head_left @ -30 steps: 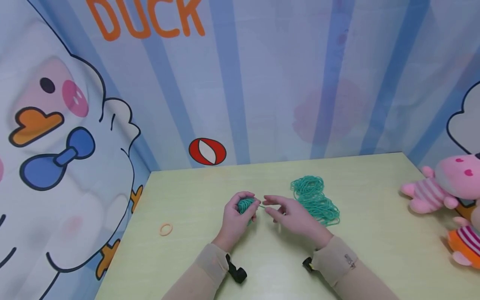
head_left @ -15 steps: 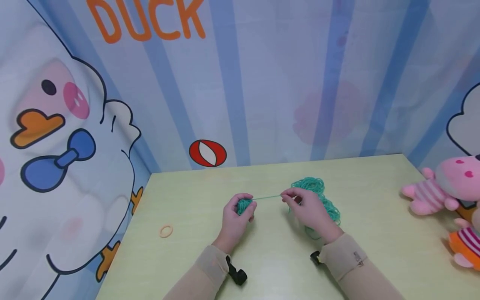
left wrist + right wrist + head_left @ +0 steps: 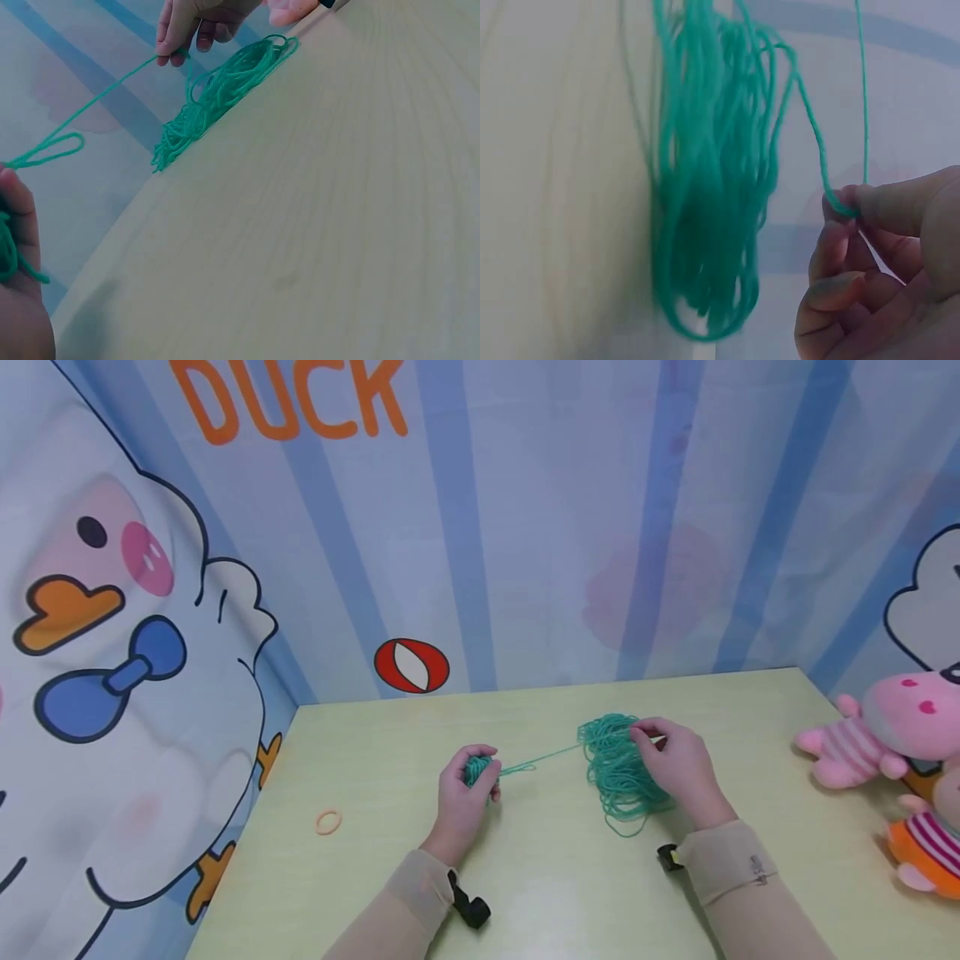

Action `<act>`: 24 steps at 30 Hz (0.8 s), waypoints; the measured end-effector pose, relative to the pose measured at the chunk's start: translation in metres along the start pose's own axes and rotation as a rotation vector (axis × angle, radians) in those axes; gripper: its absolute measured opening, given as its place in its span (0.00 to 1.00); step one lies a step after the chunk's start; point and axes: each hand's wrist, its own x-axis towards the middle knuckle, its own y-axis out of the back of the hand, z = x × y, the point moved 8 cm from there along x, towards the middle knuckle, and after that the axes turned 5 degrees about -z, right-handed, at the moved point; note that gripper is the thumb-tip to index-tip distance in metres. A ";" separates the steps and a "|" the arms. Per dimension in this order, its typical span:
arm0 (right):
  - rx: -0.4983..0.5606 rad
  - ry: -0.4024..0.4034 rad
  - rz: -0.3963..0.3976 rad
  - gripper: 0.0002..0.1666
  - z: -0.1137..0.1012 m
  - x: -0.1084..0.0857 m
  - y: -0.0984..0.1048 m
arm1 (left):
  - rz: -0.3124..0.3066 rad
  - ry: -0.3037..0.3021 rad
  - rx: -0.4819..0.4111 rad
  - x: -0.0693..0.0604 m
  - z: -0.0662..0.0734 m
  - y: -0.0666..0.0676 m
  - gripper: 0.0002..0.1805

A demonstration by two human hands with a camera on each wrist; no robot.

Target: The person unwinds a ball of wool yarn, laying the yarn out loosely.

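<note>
My left hand (image 3: 462, 797) grips a small wound bundle of green yarn (image 3: 477, 768) between curled fingers and thumb. From it a strand of yarn (image 3: 551, 755), with a small loop near the left thumb, runs taut to the right. The thumb and forefinger of my right hand (image 3: 681, 768) pinch that strand, as the right wrist view shows at the fingertips (image 3: 846, 196). Under and beside the right hand a loose heap of green yarn (image 3: 618, 777) lies on the table; the pinched strand also leads back into it.
An orange ring (image 3: 328, 822) lies on the pale table (image 3: 555, 893) left of the hands. Two plush toys, a pink striped one (image 3: 855, 747) and an orange one (image 3: 930, 843), sit at the right edge. A printed curtain (image 3: 525, 527) hangs behind.
My right hand has moved from beside the left hand rightward to over the yarn heap, drawing the strand out between them. The left hand stays almost in place, still holding the bundle.
</note>
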 end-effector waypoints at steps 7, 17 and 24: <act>-0.067 -0.151 -0.018 0.23 0.031 0.001 0.004 | 0.032 -0.023 0.007 -0.001 0.000 0.003 0.18; -0.101 -0.127 -0.044 0.26 0.013 -0.001 -0.004 | 0.006 -0.054 -0.073 0.000 0.002 0.001 0.08; -0.122 0.195 -0.187 0.21 -0.057 -0.008 -0.056 | -0.010 -0.054 -0.111 -0.001 0.004 -0.002 0.08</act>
